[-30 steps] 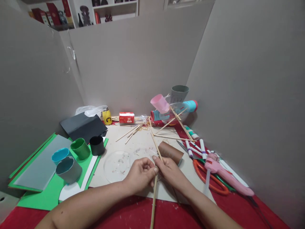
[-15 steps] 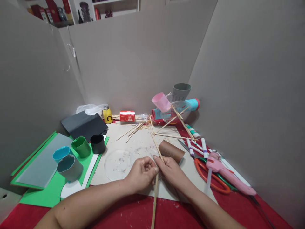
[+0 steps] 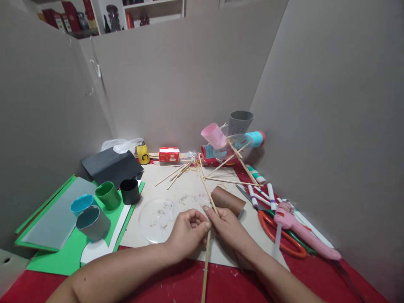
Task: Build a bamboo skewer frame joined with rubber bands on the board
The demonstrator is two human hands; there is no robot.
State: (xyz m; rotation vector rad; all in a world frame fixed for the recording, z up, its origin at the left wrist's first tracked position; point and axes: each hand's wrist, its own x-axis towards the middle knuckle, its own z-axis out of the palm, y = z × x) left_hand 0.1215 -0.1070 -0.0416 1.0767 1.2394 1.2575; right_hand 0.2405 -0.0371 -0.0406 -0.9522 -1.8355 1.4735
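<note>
A long, thin wooden stick slants up from the front edge of the view, passing through both hands. My right hand is closed round it, thumb pressed along its upper part. My left hand has its fingers curled in a pinch right against the stick, at the right fingertips. What lies inside that pinch is hidden. Just beyond the right hand a brown cardboard tube lies on its side. Clear plastic discs lie flat on the pale board beyond the left hand.
Behind stands a stick frame with a pink paper cup. To the right lie orange-handled scissors, a pink glue gun and several markers. Paper cups stand on green sheets at left. Walls enclose the back and sides.
</note>
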